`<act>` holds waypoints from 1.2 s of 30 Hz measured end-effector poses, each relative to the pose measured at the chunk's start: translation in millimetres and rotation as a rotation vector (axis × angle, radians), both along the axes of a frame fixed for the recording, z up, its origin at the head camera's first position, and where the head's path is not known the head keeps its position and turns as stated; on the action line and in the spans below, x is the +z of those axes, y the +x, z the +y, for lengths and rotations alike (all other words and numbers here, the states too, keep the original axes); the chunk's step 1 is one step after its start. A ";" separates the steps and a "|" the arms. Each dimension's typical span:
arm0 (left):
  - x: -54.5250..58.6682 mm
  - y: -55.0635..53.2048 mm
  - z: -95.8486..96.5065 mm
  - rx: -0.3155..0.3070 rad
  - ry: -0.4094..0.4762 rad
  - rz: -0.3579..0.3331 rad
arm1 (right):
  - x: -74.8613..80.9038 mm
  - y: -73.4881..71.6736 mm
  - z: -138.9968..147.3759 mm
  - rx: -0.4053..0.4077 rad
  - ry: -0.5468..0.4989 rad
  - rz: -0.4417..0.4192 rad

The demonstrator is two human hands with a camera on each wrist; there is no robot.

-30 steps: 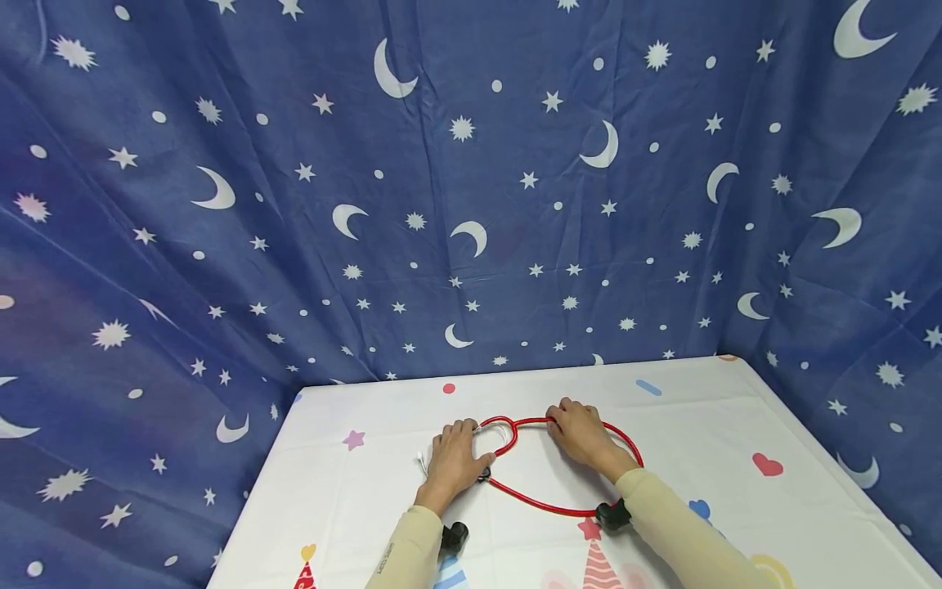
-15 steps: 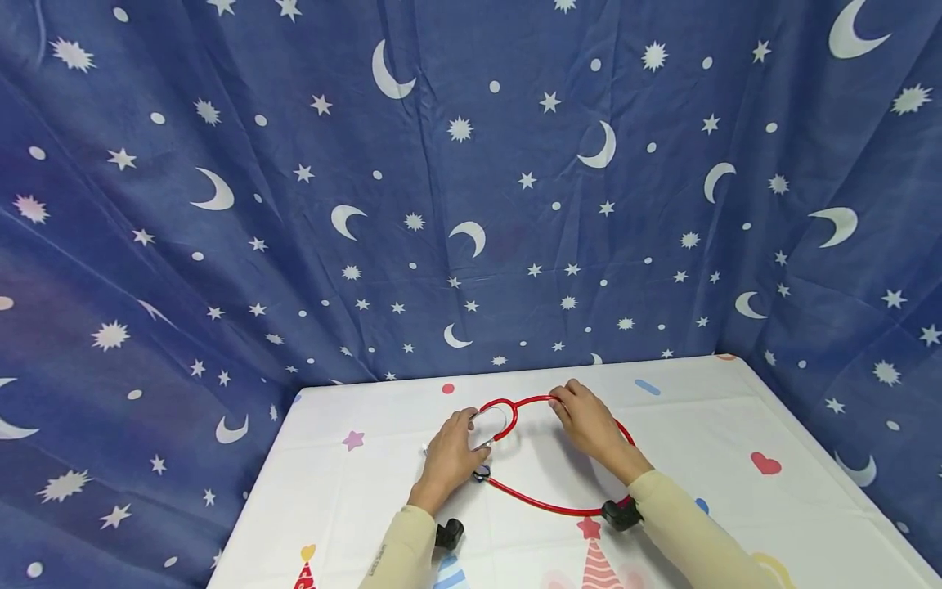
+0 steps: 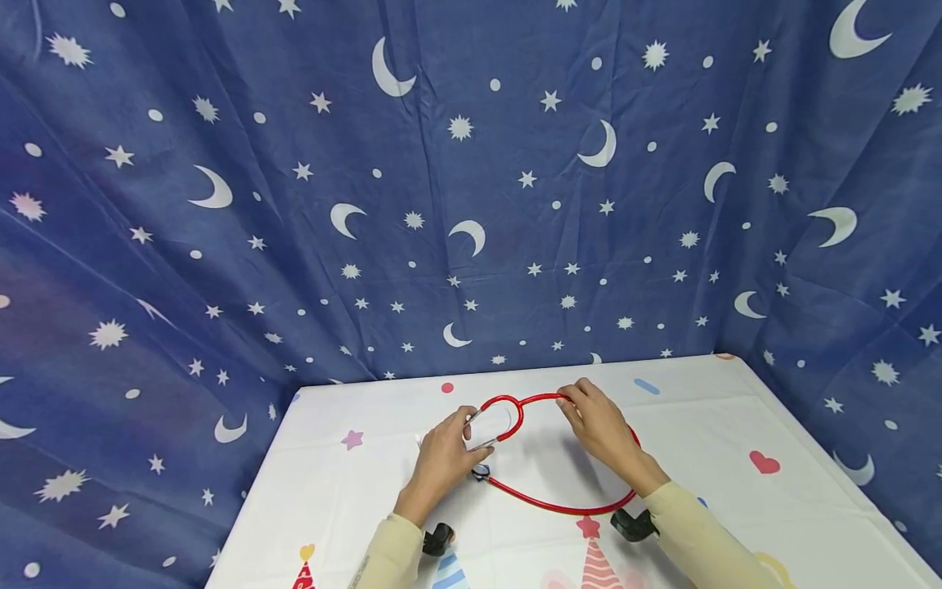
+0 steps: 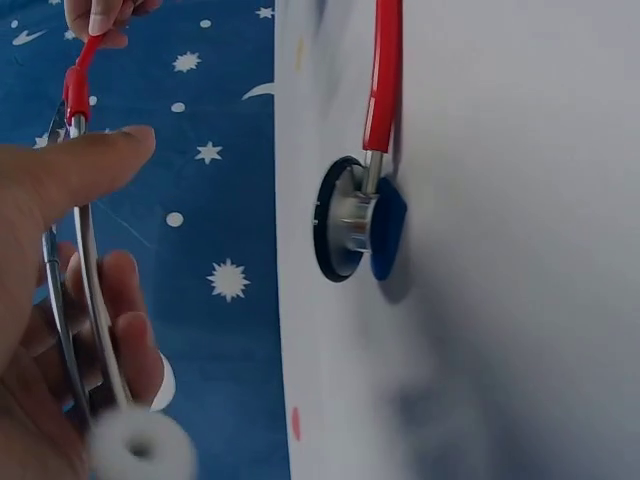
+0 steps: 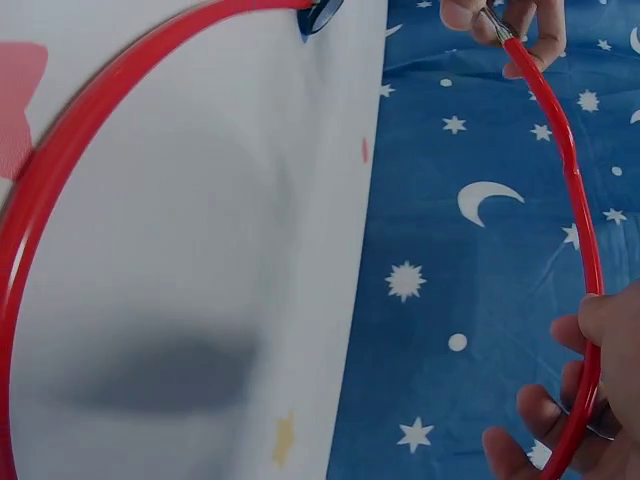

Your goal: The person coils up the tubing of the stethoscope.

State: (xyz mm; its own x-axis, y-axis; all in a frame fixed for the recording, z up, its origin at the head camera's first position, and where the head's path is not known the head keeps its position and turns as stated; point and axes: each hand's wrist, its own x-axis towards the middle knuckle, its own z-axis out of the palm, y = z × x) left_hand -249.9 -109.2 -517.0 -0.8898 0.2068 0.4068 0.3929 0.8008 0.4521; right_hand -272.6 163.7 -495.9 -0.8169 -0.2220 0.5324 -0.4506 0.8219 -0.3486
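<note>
A stethoscope with red tubing (image 3: 545, 509) lies partly on the table, its headset end raised. My left hand (image 3: 445, 454) grips the metal ear tubes (image 4: 92, 290), thumb and fingers around them; a white eartip (image 4: 143, 447) pokes out below. Pinched between the thumb and fingers of my right hand (image 3: 599, 425) is the raised stretch of tubing (image 5: 575, 180) past the fork. From there it loops down and round to the chest piece (image 4: 350, 220), which rests on the tabletop just below my left hand in the head view.
A white cloth (image 3: 353, 491) with printed shapes covers the table. Behind it hangs a blue curtain (image 3: 515, 229) with moons and stars. Black wrist-worn devices (image 3: 633, 525) sit under both wrists, low over the cloth.
Both hands have lifted the headset and upper tubing off the table. My right hand has shifted slightly right and away from me. The chest piece has stayed nearly in place.
</note>
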 end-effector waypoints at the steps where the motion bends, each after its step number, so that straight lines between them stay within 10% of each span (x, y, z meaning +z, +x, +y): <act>1: 1.6 1.6 -0.8 -0.010 0.003 -0.001 | 0.8 0.9 0.6 0.000 -0.006 0.010; 36: 34.7 31.6 -17.1 -0.171 0.082 0.148 | 25.3 32.7 47.6 -0.032 -0.074 0.155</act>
